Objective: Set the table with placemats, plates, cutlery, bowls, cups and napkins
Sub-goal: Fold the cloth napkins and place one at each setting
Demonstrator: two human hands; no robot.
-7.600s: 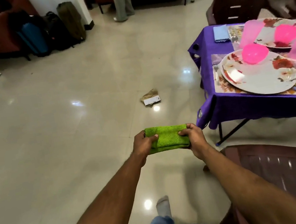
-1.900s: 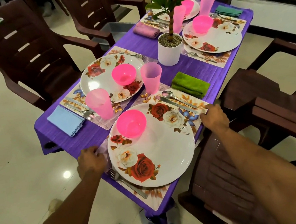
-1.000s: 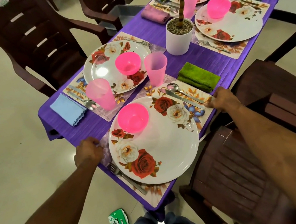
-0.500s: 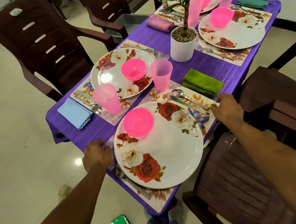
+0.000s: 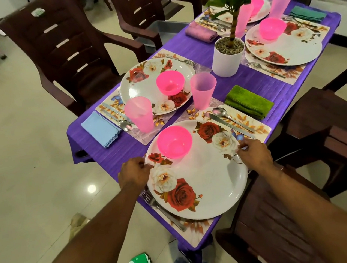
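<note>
Purple tbl (image 5: 250, 79) | floral plate (image 5: 212, 184) w/ pink bowl (image 5: 174, 141) | L hand (image 5: 133, 173) + R hand (image 5: 255, 155) fingers pinch rim

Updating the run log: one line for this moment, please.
left hand: grips plate rim | right hand: grips opposite rim | pink bowl: on plate

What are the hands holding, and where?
Both hands hold the nearest plate by its rim: left hand at the left edge, right hand at the right edge.

Glossy cream floor (image 5: 16, 168) mirrors a ceiling light at eight o'clock; dark brown chairs (image 5: 70, 50) ring the purple-draped desk (image 5: 257, 78).
</note>
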